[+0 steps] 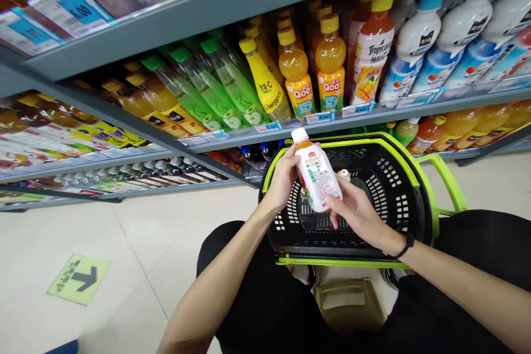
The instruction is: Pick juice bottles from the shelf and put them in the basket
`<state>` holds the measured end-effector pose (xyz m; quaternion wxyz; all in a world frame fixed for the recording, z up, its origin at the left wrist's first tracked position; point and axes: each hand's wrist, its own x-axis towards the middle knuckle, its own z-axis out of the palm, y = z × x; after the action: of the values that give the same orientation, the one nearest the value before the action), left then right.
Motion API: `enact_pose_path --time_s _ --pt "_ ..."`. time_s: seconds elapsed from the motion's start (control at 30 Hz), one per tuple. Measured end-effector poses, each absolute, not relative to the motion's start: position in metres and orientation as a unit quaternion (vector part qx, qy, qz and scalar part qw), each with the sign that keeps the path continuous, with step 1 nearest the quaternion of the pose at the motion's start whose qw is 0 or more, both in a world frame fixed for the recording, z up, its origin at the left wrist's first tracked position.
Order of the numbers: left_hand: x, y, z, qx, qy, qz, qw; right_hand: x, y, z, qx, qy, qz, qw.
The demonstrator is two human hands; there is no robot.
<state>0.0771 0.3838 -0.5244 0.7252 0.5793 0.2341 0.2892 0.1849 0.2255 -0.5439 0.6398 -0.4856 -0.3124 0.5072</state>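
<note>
A small drink bottle [317, 177] with a white cap and a white printed label is held tilted over the basket. My left hand [285, 177] is closed round its upper left side. My right hand [352, 204] grips its lower right part, with the thumb on the label. Beneath lies a black shopping basket [385, 177] with lime-green trim, between my knees. Inside it, partly hidden behind my right hand, shows the white top of another container [343, 173].
In front runs a shelf [249, 141] of drinks, with Qoo bottles [301, 94], a Schweppes bottle [267, 83], a Tropicana bottle [370, 61] and blue-capped white bottles [415, 50]. The basket's green handle [450, 182] sticks out at the right. A floor arrow sign [79, 278] lies left.
</note>
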Motion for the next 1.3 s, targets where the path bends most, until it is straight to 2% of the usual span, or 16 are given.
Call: enact_pose_path --time_s 0.13,0.27,0.63,1.3 --pt "0.073 0.381 -0.52 0.588 0.201 0.272 0.735 0.183 0.217 -0.551 -0.567 -0.397 0.391 0.607" --pt "0.07 0.378 -0.518 0.597 0.166 0.276 0.734 0.184 0.213 -0.555 -0.585 -0.438 0.35 0.586" --pt "0.069 0.378 -0.517 0.632 0.176 0.279 0.702 0.185 0.214 -0.554 -0.593 -0.47 0.358 0.547" --pt "0.074 0.375 -0.518 0.616 0.206 0.285 0.705 0.189 0.216 -0.552 -0.592 -0.457 0.359 0.558"
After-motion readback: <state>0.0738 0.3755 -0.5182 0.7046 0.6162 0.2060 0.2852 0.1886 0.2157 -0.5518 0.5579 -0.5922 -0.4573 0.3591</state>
